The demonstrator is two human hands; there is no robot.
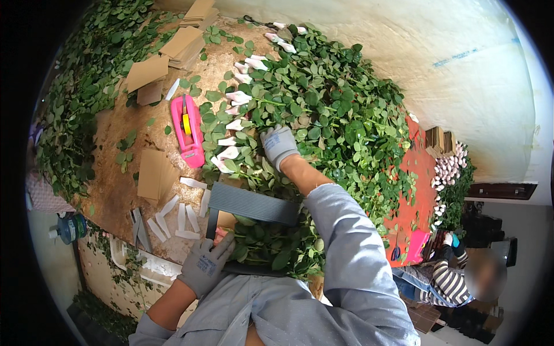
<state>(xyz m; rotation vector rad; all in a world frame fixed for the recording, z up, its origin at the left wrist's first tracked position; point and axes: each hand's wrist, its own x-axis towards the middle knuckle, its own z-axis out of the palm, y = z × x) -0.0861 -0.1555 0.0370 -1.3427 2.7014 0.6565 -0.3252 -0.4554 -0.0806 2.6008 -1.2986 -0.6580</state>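
My right hand (279,144), in a grey glove, reaches into the heap of leafy roses (346,109). Its fingers bend round a rose stem, partly hidden among leaves. Pale pink rose buds, each in a white sleeve (229,153), lie in a row left of that hand. My left hand (206,266), gloved likewise, rests at the near left corner of a dark bundling frame (254,203). Its fingers are stretched and apart, the tips beside a pinkish bud (220,233). Inside the frame lie rose stems with leaves (271,245) and a piece of cardboard (226,220).
A pink tape dispenser (194,151), cardboard sheets (153,176), white sleeves (183,218) and scissors (140,229) lie on the brown table (112,173). A white basket (119,252) hangs by its edge. Another person (447,279) works at the right.
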